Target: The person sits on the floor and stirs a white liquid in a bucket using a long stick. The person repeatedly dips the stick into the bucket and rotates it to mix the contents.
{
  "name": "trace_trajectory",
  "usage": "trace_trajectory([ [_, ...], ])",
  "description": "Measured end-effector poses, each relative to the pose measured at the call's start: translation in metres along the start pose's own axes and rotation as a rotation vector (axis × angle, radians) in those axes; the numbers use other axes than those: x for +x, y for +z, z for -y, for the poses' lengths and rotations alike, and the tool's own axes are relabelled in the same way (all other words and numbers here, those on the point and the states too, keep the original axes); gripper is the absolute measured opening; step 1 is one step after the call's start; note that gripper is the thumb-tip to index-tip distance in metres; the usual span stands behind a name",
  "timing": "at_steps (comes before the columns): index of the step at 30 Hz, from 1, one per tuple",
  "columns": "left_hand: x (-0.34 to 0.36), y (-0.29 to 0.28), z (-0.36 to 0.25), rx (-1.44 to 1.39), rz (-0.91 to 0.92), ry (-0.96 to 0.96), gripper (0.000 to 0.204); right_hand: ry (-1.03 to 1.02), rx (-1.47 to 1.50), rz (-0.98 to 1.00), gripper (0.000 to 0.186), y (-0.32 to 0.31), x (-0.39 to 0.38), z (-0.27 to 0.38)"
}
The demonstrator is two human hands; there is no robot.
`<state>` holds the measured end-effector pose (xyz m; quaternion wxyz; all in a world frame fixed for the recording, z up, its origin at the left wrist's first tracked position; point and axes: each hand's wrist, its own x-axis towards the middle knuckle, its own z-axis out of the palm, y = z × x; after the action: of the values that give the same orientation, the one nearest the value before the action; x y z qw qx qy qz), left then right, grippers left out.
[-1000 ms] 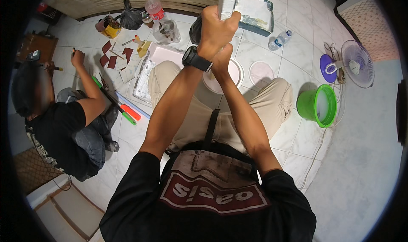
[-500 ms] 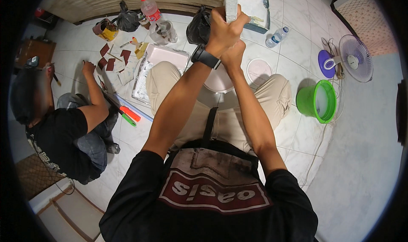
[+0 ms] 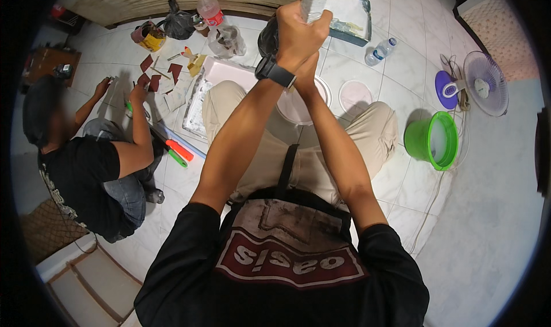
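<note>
My left hand [image 3: 301, 35], with a black watch on its wrist, is closed around a stick [image 3: 315, 1] crusted with pale paint. The stick rises out of the top of the picture. Just below, my right hand [image 3: 307, 71] is closed in line with it, partly hidden by my left hand and wrist; its fingers hardly show. Beneath my forearms, between my knees, stands a round bucket [image 3: 297, 117] of pale pink paint. Its round lid [image 3: 355, 97], smeared pink, lies to the right. The stick's lower end is hidden.
A paint tray [image 3: 192, 117] lies left of my knee, a second tray [image 3: 366, 37] ahead. A green bucket [image 3: 412, 136] and a fan [image 3: 485, 86] stand right. At left a co-worker [image 3: 86, 166] squats near sandpaper pieces [image 3: 146, 63] and a green-handled tool [image 3: 177, 156].
My hands have shifted slightly left relative to the bucket, and the stick appears wider. The co-worker's hands have moved to the right, closer to the sandpaper pieces. The whole view has shifted slightly.
</note>
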<state>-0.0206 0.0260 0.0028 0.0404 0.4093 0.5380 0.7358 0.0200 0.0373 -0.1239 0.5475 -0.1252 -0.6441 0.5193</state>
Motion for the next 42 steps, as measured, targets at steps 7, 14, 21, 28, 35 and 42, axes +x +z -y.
trace_trajectory([
  [7,-0.010,0.024,0.002,-0.140,0.108,-0.053,0.023,0.091,-0.196,-0.147,0.022,-0.026,0.014,0.031],
  [14,-0.011,0.006,-0.009,-0.172,0.201,-0.329,0.025,0.229,-0.231,-0.056,0.016,-0.026,-0.015,0.020],
  [21,-0.004,-0.007,-0.004,0.011,0.050,-0.082,0.023,0.094,-0.006,0.007,0.021,0.003,-0.013,-0.004],
  [28,-0.001,0.014,0.004,-0.059,0.143,-0.058,0.021,-0.028,-0.072,-0.116,0.026,-0.019,0.011,0.007],
  [35,-0.016,0.018,-0.016,-0.219,0.284,-0.220,0.024,0.211,-0.287,-0.154,0.016,-0.037,-0.006,0.042],
  [42,-0.013,-0.011,-0.015,-0.116,0.159,-0.265,0.027,0.190,-0.115,-0.059,0.012,-0.004,-0.026,0.028],
])
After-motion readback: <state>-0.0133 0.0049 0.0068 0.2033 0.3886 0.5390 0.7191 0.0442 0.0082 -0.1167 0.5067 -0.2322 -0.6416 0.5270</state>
